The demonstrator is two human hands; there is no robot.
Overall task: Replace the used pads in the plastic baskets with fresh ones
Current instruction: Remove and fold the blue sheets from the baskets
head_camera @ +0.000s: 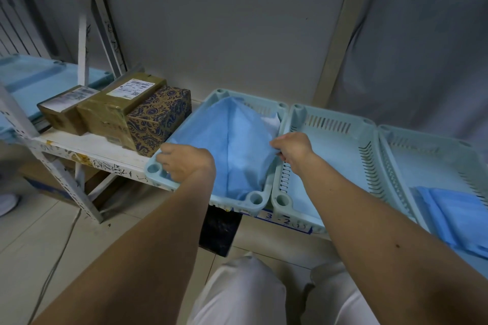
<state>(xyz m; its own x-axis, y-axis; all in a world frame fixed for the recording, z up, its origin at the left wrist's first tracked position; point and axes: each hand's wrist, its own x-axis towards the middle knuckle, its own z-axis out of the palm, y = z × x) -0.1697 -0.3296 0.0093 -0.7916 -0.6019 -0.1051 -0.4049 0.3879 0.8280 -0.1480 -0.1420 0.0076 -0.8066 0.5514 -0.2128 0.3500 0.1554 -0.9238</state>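
Both hands are on the blue pad spread over the left basket. Left hand grips its near-left corner at the basket rim, fingers curled under. Right hand pinches the pad's right edge just over the wall shared with the middle basket. A bit of white sheet shows under the pad at the back. Three light-blue baskets sit side by side on the shelf: the middle one holds nothing, and the right basket has a folded blue pad inside. Three boxes sit left of them.
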